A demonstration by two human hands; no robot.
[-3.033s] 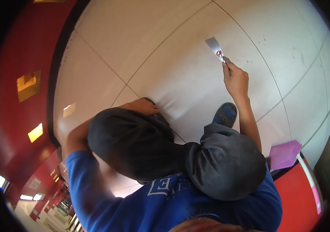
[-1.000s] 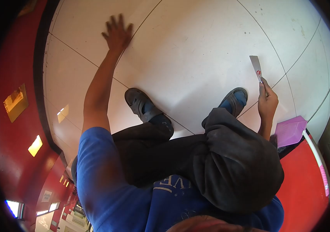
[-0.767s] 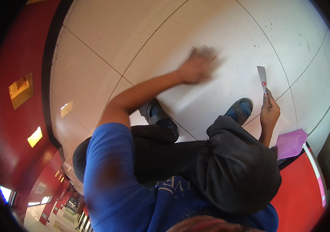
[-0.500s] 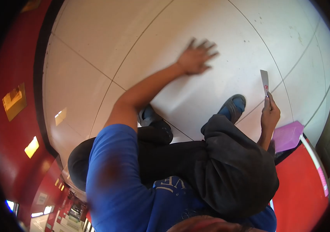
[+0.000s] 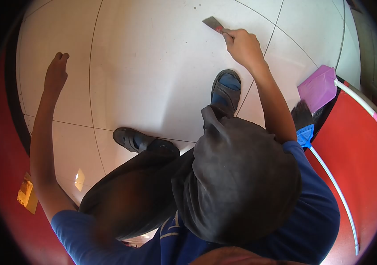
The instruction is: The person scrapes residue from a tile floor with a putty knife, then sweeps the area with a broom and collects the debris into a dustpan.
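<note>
One flat metal scraper (image 5: 213,24), blade on white tiled floor (image 5: 144,66); our right hand (image 5: 243,44) fingers clamp its handle. Stiff, light, we judge; grip handle. Left hand (image 5: 56,73) fingers loosely spread, holding nothing.

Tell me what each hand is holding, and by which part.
The right hand holds a scraper by its handle, blade toward the floor tiles. The left hand holds nothing; it rests open.

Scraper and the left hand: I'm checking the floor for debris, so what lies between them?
In the head view, only bare white floor tile crossed by one grout line lies between the scraper and the left hand.
</note>
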